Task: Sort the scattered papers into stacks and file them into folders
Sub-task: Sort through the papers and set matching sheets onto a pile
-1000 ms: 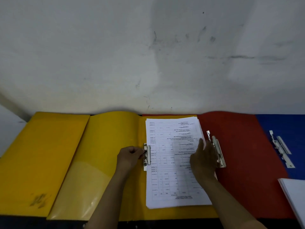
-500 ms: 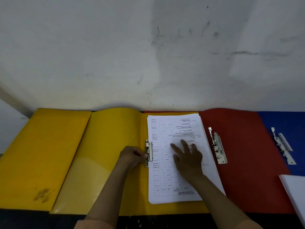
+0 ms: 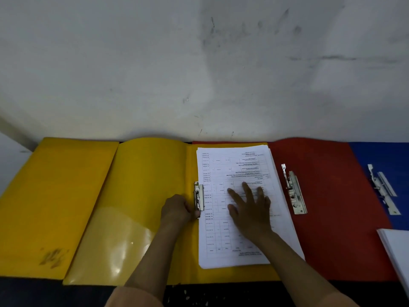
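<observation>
- Open yellow folder (image 3: 143, 196) lies flat w/ its clear pocket facing up; red folder (image 3: 327, 207) just beside.
- Printed paper stack (image 3: 221, 251) sits on the yellow folder's right half: thin, floppy sheets, prob. slippery, so best pinned flat from above.
- Right hand (image 3: 250, 209), fingers spread, presses the stack.
- Left hand (image 3: 177, 209), curled, pinches the metal spring clip (image 3: 198, 198) at the stack's left edge.
</observation>
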